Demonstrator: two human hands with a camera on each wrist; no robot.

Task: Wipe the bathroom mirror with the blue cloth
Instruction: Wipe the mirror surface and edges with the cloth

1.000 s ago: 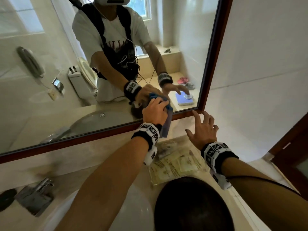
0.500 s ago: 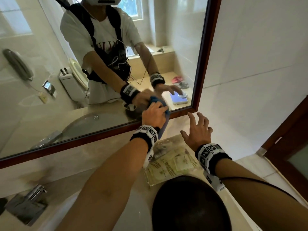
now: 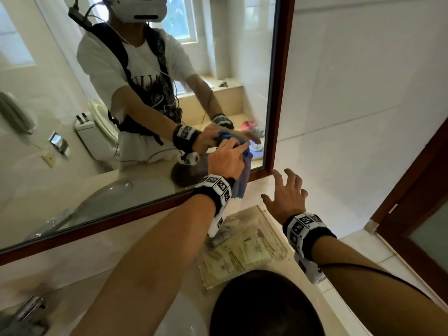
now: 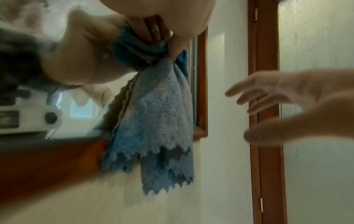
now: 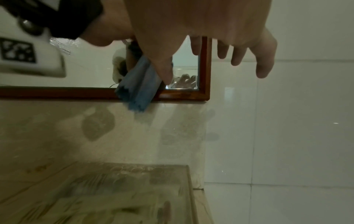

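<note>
Both hands are working at the mirror [image 3: 145, 117] low right corner. My left hand [image 3: 226, 160] is clenching the blue cloth [image 4: 153, 115] bunched against the glass, wiping there; next I should sweep it leftward over untouched glass. My right hand [image 3: 287, 195] is hovering released, fingers spread, above the tabletop [image 3: 97, 251].

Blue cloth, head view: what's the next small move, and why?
Probably sweep the left hand leftward along the glass. It grips the blue cloth bunched against the bathroom mirror at its lower right corner, right beside the wooden frame, so unwiped glass lies left and above. The right hand hovers open near the wall, holding nothing.
</note>
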